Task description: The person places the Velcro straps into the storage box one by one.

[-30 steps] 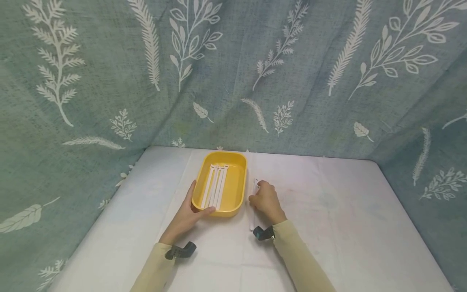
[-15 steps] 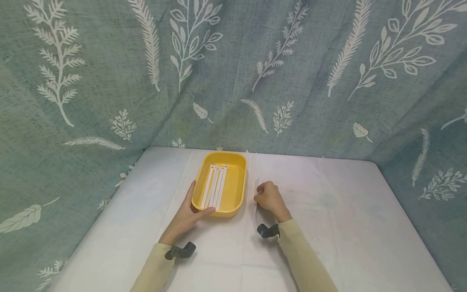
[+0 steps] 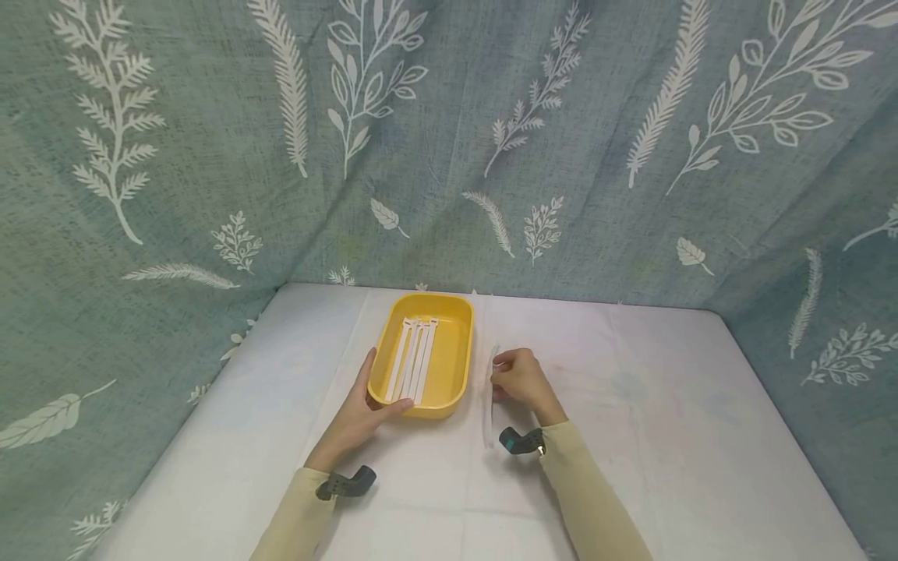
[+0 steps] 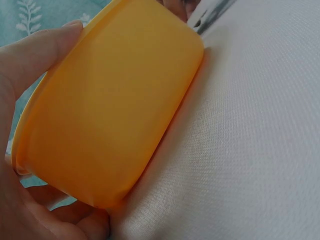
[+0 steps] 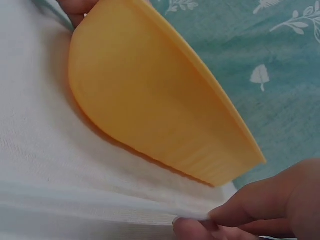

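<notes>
My left hand grips the near left corner of a yellow tray, thumb on the rim and fingers along the outer wall. Several white cable ties with slotted heads lie side by side in the tray's left half. To the right of the tray, my right hand pinches another white cable tie near its far end. In the right wrist view, thumb and finger meet on this cable tie, which stretches leftward, blurred. The tray's side wall fills much of the left wrist view.
A white cloth covers the table. Behind it and at both sides hangs a blue-green curtain with white leaf prints. Dark wrist bands with cameras sit on both arms.
My right hand has shifted slightly right, away from the tray, carrying the pinched cable tie, whose angle has changed. The left hand and the tray have stayed put.
</notes>
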Action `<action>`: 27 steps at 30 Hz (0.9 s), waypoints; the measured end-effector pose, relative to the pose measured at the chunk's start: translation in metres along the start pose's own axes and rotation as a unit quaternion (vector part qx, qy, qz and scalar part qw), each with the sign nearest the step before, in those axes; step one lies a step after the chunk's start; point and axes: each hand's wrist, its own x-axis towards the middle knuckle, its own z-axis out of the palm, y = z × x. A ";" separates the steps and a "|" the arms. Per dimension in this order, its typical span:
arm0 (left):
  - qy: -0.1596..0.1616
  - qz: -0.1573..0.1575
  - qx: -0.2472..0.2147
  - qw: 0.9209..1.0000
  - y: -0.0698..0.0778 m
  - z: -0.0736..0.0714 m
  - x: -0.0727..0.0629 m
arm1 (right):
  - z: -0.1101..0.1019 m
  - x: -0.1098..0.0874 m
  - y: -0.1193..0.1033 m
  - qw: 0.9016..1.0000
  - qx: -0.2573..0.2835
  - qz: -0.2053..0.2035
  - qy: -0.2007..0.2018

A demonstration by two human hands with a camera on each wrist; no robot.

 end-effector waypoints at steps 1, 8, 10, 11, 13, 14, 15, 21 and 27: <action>0.000 0.000 0.000 1.000 0.000 0.000 0.000 | 0.000 0.000 0.000 1.000 0.011 0.002 -0.002; 0.001 -0.004 0.002 1.000 0.000 -0.001 -0.001 | -0.004 0.001 -0.002 0.999 0.043 0.011 0.000; 0.001 -0.003 0.004 1.000 -0.001 -0.001 -0.001 | -0.006 0.000 -0.003 0.999 0.046 0.011 0.002; 0.001 -0.002 0.005 1.000 -0.001 -0.001 -0.001 | -0.006 0.000 -0.003 0.999 0.051 0.009 0.003; 0.002 0.001 0.005 1.000 -0.001 -0.001 0.000 | -0.009 -0.001 -0.004 0.998 0.065 0.007 0.003; 0.002 0.001 0.006 1.000 -0.002 -0.001 0.000 | -0.010 -0.002 -0.005 0.997 0.071 0.004 0.004; 0.002 0.003 0.008 1.000 -0.002 -0.001 0.000 | -0.011 -0.002 -0.005 0.997 0.079 -0.002 0.004; 0.001 -0.002 0.015 1.000 -0.003 0.000 0.001 | -0.018 -0.005 -0.009 0.992 0.127 -0.011 0.002; 0.004 -0.006 0.016 1.000 -0.002 -0.001 0.002 | -0.021 -0.007 -0.018 0.985 0.170 -0.020 -0.002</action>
